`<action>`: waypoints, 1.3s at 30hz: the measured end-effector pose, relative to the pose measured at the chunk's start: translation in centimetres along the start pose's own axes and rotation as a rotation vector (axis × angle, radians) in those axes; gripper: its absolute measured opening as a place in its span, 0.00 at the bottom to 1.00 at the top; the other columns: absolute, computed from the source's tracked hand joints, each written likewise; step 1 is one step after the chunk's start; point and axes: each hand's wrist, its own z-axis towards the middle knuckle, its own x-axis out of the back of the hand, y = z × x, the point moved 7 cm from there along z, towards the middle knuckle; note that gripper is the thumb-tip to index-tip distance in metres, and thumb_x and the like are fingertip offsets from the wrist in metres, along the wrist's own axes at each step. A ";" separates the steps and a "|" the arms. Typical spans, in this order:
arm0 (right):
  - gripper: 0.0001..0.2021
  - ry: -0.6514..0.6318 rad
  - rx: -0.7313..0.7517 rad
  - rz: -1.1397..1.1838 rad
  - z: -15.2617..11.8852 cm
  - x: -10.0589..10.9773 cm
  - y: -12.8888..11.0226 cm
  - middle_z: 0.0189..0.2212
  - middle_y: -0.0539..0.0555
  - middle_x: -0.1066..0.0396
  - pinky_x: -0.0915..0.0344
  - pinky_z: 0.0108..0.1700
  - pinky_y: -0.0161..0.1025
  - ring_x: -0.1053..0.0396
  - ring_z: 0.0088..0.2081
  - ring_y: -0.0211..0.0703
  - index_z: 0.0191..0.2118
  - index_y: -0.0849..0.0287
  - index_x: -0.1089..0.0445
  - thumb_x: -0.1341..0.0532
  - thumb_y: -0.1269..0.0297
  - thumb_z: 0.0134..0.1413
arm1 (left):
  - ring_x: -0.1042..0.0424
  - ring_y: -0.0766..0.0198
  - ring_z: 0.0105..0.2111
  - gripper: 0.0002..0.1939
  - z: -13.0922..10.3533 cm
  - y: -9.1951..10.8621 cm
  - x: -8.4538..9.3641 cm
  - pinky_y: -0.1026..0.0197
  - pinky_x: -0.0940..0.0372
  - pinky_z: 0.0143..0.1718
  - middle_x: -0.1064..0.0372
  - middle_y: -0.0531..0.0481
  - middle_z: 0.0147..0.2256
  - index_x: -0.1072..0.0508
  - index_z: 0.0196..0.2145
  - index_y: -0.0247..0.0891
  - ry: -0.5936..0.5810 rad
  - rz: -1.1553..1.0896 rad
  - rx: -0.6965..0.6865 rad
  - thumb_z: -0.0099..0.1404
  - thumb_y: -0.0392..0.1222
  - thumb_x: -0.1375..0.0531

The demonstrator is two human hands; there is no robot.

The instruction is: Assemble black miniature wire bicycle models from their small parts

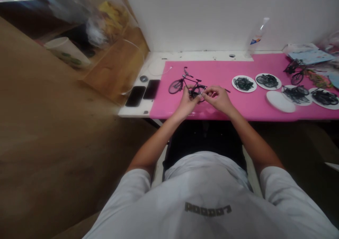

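A small black model bicycle (188, 80) stands upright above the pink table cover, its handlebar and front wheel toward the left. My left hand (187, 101) is closed around the lower rear part of it, thumb and fingers at the rear wheel (199, 91). From the other side, my right hand (218, 97) pinches at the same wheel's hub. What sits between those fingertips is too small to make out. A thin dark stick-like piece (227, 90) shows just beyond my right knuckles.
White plates of black parts (244, 89) stand to the right, near a white lid or plate (280, 101). Another model bicycle (297, 77) is at far right. Two phones (135, 96) lie at left. A clear bottle (256, 39) stands by the wall.
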 end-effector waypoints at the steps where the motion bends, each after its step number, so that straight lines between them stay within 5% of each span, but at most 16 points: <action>1: 0.12 -0.008 -0.006 0.009 0.0 0.0 0.0 0.29 0.51 0.26 0.36 0.36 0.43 0.32 0.33 0.43 0.35 0.53 0.17 0.28 0.50 0.59 | 0.25 0.63 0.35 0.34 0.0 0.0 0.0 0.58 0.30 0.38 0.28 0.52 0.38 0.39 0.56 0.44 0.000 -0.003 -0.001 0.64 0.50 0.23; 8: 0.13 -0.050 -0.059 0.066 0.0 0.1 0.4 0.28 0.51 0.26 0.39 0.32 0.41 0.35 0.30 0.41 0.36 0.54 0.16 0.27 0.49 0.57 | 0.25 0.64 0.35 0.32 -0.2 0.1 -0.2 0.59 0.30 0.39 0.29 0.54 0.38 0.39 0.55 0.43 0.022 0.017 0.040 0.64 0.47 0.23; 29: 0.04 -0.013 0.046 -0.005 -0.1 0.4 -0.7 0.32 0.53 0.24 0.31 0.44 0.49 0.31 0.39 0.49 0.37 0.50 0.17 0.29 0.58 0.61 | 0.24 0.63 0.36 0.31 0.1 -0.1 0.0 0.58 0.28 0.40 0.26 0.51 0.40 0.40 0.54 0.44 0.024 0.003 -0.003 0.66 0.48 0.25; 39: 0.02 0.004 0.088 -0.063 -0.3 0.6 -1.9 0.30 0.52 0.25 0.33 0.43 0.47 0.30 0.40 0.50 0.35 0.51 0.19 0.30 0.65 0.59 | 0.23 0.64 0.38 0.34 -0.1 0.0 -0.1 0.60 0.28 0.40 0.25 0.47 0.44 0.41 0.54 0.43 -0.011 0.062 -0.059 0.66 0.56 0.26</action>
